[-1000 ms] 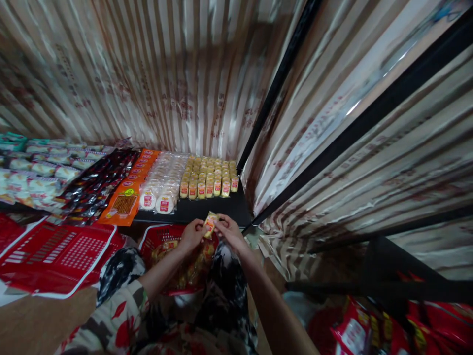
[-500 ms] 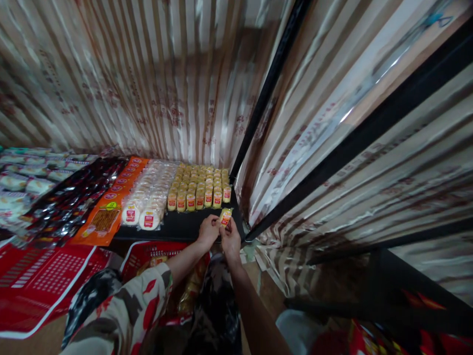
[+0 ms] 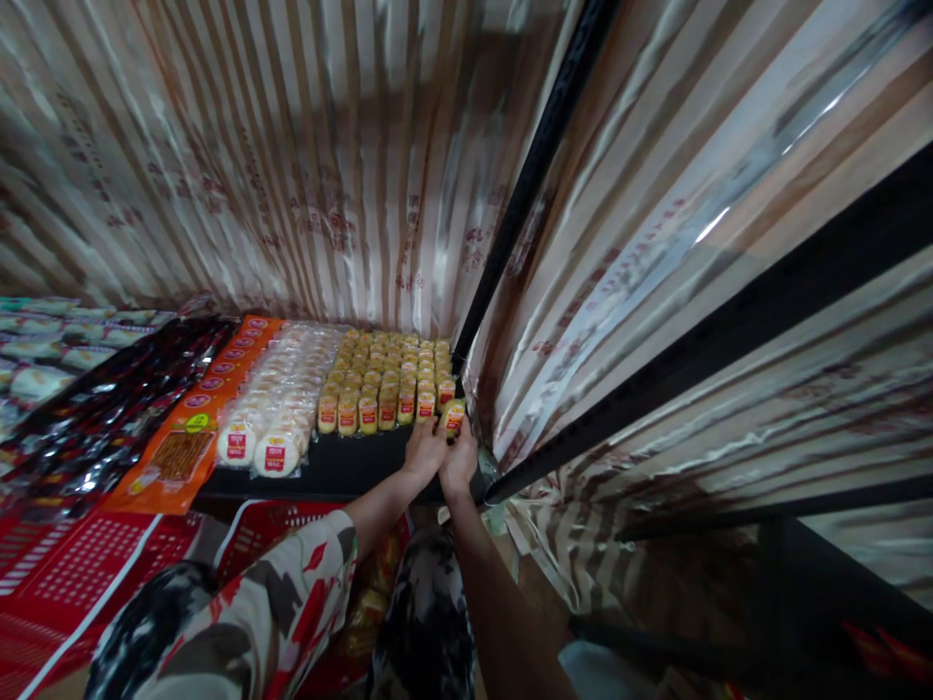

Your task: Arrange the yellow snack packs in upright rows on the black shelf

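Observation:
My right hand (image 3: 459,465) grips a small yellow packaged cake (image 3: 453,418) with a red and white label, held at the front right end of the rows. My left hand (image 3: 425,451) is closed against the cake's left side, its fingertips partly hidden. Just beyond both hands stand several rows of matching packaged cakes (image 3: 368,410), upright and close together on a black shelf (image 3: 335,472). The held cake leans a little and is level with the front of the rightmost row.
Left of the rows lie round white packaged cakes (image 3: 275,455), orange snack packs (image 3: 179,452) and dark shiny packets (image 3: 109,389). Red baskets (image 3: 87,574) stand below the shelf edge. A black post (image 3: 510,224) and striped curtain (image 3: 350,146) bound the back right corner.
Both hands have moved forward with the packaged cake, from in front of the shelf's rows to the right end of the front row. The view has shifted slightly.

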`<state>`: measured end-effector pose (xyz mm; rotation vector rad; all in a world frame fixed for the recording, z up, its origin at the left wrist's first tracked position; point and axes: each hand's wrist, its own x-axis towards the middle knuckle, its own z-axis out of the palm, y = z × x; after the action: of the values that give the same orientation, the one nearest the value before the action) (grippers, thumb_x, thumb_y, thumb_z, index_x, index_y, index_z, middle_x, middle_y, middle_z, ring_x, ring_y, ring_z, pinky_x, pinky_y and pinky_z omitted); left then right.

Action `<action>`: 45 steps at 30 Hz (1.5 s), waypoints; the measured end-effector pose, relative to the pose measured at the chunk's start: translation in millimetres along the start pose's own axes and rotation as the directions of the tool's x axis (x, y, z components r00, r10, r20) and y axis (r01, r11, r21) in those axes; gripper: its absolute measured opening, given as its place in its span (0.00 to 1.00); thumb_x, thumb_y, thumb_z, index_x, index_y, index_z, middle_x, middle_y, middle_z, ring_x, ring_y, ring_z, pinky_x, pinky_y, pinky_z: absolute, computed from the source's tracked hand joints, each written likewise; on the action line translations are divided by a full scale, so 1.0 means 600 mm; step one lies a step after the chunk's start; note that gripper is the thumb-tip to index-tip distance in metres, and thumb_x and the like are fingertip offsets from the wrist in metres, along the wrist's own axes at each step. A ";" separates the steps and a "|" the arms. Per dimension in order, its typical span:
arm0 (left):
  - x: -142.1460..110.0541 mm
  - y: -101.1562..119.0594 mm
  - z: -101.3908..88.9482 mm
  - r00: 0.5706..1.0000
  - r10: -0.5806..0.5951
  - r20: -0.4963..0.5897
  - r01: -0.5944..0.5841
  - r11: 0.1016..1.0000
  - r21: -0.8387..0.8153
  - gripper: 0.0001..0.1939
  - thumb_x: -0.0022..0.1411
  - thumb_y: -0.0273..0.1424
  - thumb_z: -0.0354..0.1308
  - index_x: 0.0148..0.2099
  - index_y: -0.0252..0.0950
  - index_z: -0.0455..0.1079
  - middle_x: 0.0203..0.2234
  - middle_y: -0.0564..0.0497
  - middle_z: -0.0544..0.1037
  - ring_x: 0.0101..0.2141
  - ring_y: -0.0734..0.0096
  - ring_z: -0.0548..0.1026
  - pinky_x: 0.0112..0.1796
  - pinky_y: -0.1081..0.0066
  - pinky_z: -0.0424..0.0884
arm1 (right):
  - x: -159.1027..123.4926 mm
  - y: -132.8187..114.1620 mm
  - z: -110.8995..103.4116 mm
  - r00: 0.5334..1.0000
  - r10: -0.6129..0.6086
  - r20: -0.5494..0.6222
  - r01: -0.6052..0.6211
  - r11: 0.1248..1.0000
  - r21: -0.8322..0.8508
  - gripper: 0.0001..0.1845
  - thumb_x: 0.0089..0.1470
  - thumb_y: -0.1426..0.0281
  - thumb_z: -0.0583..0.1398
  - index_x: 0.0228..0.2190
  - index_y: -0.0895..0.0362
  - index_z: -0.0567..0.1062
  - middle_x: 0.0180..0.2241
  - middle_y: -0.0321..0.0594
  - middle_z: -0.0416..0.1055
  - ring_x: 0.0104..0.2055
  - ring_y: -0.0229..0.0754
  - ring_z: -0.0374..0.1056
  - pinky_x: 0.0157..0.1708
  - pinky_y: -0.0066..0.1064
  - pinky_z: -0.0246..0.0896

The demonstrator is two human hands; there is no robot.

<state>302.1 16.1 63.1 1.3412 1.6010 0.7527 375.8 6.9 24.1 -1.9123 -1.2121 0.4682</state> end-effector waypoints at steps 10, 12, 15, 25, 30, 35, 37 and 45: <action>0.019 -0.005 -0.011 1.000 0.027 0.012 -0.028 0.999 0.037 0.20 0.61 0.35 0.49 0.54 0.35 0.66 0.52 0.42 0.70 0.53 0.63 0.66 0.54 0.67 0.58 | 0.030 0.003 0.027 0.988 -0.118 -0.094 0.110 0.990 -0.086 0.28 0.53 0.66 0.49 0.54 0.63 0.61 0.48 0.53 0.67 0.50 0.49 0.62 0.51 0.40 0.53; 0.022 -0.009 -0.010 1.000 0.017 0.016 -0.018 0.999 0.050 0.20 0.61 0.34 0.49 0.54 0.34 0.66 0.52 0.42 0.70 0.52 0.63 0.67 0.53 0.68 0.59 | 0.032 0.007 0.032 0.988 -0.124 -0.096 0.113 0.987 -0.111 0.28 0.53 0.66 0.49 0.54 0.64 0.61 0.48 0.54 0.67 0.50 0.50 0.62 0.51 0.41 0.53; 0.026 -0.017 -0.008 1.000 0.006 0.014 -0.007 0.998 0.063 0.21 0.60 0.31 0.50 0.55 0.35 0.65 0.52 0.43 0.70 0.52 0.63 0.68 0.53 0.69 0.60 | 0.036 0.012 0.035 0.983 -0.150 -0.104 0.136 0.982 -0.130 0.28 0.53 0.64 0.50 0.53 0.65 0.62 0.47 0.56 0.67 0.50 0.51 0.61 0.51 0.41 0.53; 0.031 -0.033 -0.007 0.999 0.034 0.024 -0.036 0.995 0.092 0.22 0.57 0.26 0.49 0.55 0.36 0.66 0.47 0.43 0.73 0.47 0.66 0.71 0.49 0.71 0.62 | 0.046 0.016 0.035 0.965 -0.210 -0.154 0.188 0.971 -0.149 0.26 0.54 0.63 0.49 0.51 0.64 0.64 0.46 0.55 0.65 0.50 0.52 0.58 0.51 0.43 0.52; 0.035 -0.042 -0.011 0.998 0.058 0.037 -0.061 0.994 0.092 0.23 0.57 0.23 0.48 0.55 0.36 0.66 0.45 0.44 0.74 0.44 0.67 0.72 0.48 0.71 0.64 | 0.047 0.021 0.041 0.963 -0.224 -0.148 0.204 0.969 -0.143 0.26 0.54 0.62 0.50 0.51 0.64 0.65 0.43 0.54 0.65 0.47 0.51 0.59 0.50 0.42 0.52; 0.038 -0.051 -0.011 0.996 0.078 0.033 -0.080 0.993 0.084 0.24 0.56 0.23 0.48 0.55 0.35 0.66 0.44 0.44 0.74 0.43 0.68 0.72 0.47 0.73 0.64 | 0.048 0.024 0.046 0.957 -0.241 -0.160 0.215 0.963 -0.160 0.26 0.56 0.62 0.48 0.51 0.63 0.67 0.41 0.52 0.65 0.46 0.51 0.58 0.47 0.42 0.54; 0.038 -0.052 -0.011 0.997 0.068 0.032 -0.071 0.994 0.081 0.25 0.56 0.22 0.49 0.56 0.35 0.65 0.44 0.46 0.75 0.43 0.70 0.72 0.47 0.74 0.64 | 0.047 0.025 0.049 0.951 -0.255 -0.173 0.229 0.961 -0.155 0.26 0.56 0.62 0.47 0.51 0.63 0.67 0.41 0.52 0.65 0.45 0.50 0.59 0.46 0.41 0.55; 0.040 -0.054 -0.010 0.998 0.065 0.023 -0.068 0.991 0.119 0.24 0.56 0.22 0.48 0.56 0.36 0.65 0.42 0.47 0.75 0.42 0.72 0.72 0.46 0.75 0.64 | 0.047 0.024 0.055 0.940 -0.279 -0.195 0.245 0.953 -0.180 0.25 0.56 0.64 0.47 0.51 0.64 0.66 0.41 0.54 0.66 0.45 0.51 0.60 0.46 0.43 0.55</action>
<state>282.0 32.5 31.4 1.4898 1.6141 0.6903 375.2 42.8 -4.5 -1.8350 -1.3620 0.0211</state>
